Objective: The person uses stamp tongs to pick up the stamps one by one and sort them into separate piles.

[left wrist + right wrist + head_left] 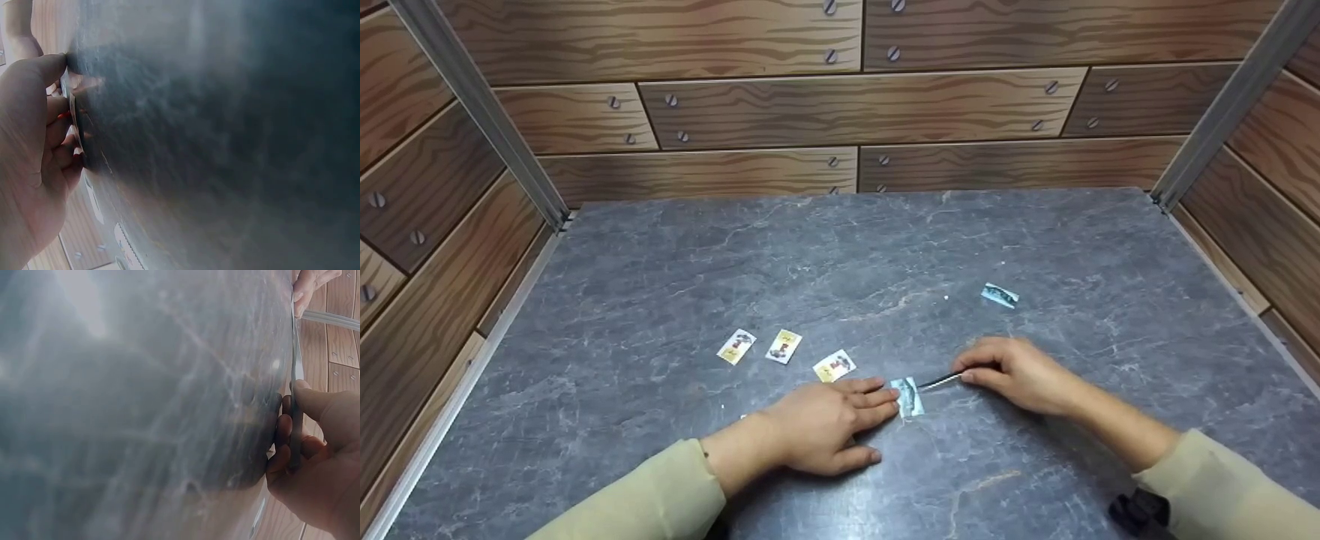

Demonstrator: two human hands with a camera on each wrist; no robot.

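Well off the worktop's far edge [855,206], the unclenched left hand [826,426] touches a blue stamp [910,399], the right hand [1024,376] pinching tweezers [940,380].

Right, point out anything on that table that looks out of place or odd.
Tiny white specks dot the table, like stray debris. One blue piece lies alone beyond the right hand, away from the yellow-and-white pieces. No spill shows.

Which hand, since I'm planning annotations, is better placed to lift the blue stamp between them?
Probably the right hand: it holds a slim tool with its tip at the blue stamp's edge. The left hand sits at the opposite edge without a tool, so it seems better suited to steadying.
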